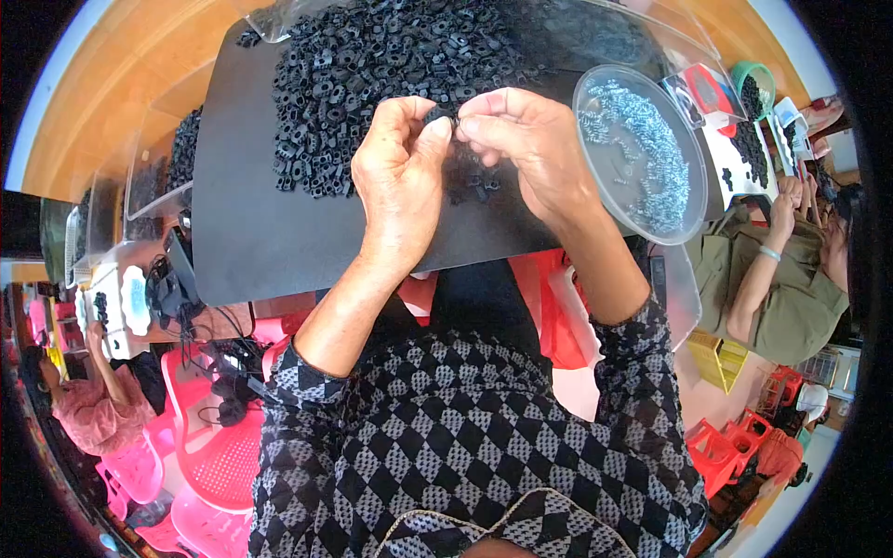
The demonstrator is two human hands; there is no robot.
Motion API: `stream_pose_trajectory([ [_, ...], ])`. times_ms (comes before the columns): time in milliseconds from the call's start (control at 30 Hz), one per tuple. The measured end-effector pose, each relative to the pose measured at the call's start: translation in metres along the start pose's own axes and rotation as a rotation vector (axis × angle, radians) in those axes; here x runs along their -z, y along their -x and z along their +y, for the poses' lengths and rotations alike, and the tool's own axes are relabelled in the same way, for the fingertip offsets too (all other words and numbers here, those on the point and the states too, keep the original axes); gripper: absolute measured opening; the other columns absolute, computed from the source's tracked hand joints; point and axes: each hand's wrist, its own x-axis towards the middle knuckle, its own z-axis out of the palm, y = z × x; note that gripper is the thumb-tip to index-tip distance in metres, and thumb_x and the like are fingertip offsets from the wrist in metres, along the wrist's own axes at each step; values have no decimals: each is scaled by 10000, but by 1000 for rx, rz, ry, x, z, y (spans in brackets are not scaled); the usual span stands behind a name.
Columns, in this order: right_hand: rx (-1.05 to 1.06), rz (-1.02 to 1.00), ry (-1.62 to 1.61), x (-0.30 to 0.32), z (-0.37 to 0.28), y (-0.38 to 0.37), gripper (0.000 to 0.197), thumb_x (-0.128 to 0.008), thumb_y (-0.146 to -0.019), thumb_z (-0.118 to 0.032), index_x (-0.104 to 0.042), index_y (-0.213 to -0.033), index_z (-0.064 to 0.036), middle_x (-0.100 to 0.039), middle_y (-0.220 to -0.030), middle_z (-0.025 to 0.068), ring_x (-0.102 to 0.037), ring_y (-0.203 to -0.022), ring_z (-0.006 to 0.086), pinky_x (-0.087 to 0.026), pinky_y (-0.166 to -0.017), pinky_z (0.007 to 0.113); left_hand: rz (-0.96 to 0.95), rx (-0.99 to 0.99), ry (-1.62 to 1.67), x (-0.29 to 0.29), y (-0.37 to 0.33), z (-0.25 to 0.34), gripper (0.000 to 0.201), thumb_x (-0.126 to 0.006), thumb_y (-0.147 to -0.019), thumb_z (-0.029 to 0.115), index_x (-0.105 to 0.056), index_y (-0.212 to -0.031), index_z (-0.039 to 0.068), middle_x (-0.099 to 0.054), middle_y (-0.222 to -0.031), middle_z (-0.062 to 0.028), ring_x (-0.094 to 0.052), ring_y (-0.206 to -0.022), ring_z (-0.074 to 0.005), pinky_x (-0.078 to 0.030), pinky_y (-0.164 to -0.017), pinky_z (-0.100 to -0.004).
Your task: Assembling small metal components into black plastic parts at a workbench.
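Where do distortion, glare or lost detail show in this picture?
Head view: edges of the black mat bend; black surrounds the fisheye circle; small shiny pieces in the round tray glint; the small dark part in the left hand shows little detail.

a dark tabletop (246, 232) stretches before me across the upper middle of the frame, with an orange-brown wooden surface (112, 102) curving round the upper left. i see pink plastic chairs (219, 465) at lower left, red stools (712, 456) at lower right, and pale pinkish floor (579, 386) below centre.
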Motion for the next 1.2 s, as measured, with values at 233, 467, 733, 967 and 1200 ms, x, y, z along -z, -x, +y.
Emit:
stream_pose_trajectory([
  [233, 96, 129, 194, 14, 12, -14, 128, -677, -781, -71, -665, -901, -28, -658, -802, 12, -577, -710, 63, -425, -603, 191, -3, -71, -18, 5, -4, -7, 173, -654, -793, 4, -636, -966, 5, -623, -790, -23, -561, -695, -80, -468, -647, -223],
  [467, 278, 112, 325, 3, -4, 23, 104, -644, -793, 10, -657, -891, -20, -632, -790, 5, -561, -712, 66, -455, -645, 212, -144, 223, 256, 24, 16, 19, 206, -663, -812, 22, -633, -1002, -54, -677, -844, -134, -614, -653, -137, -507, -622, -232],
  [733, 690, -12, 707, -4, -9, 35, 125, -650, -763, 59, -650, -870, -4, -634, -859, 98, -605, -774, 196, -478, -674, 271, -171, 232, 319, 26, 30, 22, 196, -643, -840, 38, -633, -1009, -63, -661, -849, -64, -579, -661, -88, -480, -624, -201],
  [967, 950, -32, 941, -12, 4, 41, 140, -628, -691, -87, -614, -827, -56, -550, -808, 74, -524, -730, 256, -447, -613, 346, -143, 241, 290, 31, 44, 21, 194, -653, -829, 17, -627, -997, -76, -646, -819, -58, -573, -655, -88, -475, -613, -198],
  [1200, 964, 5, 950, -38, 29, 72, 464, -589, -641, -101, -564, -1074, 63, -542, -999, 171, -521, -839, 317, -458, -716, 407, -48, 182, 293, 42, 67, 18, 174, -660, -804, -23, -631, -969, -71, -650, -845, -74, -589, -718, -118, -499, -669, -227],
])
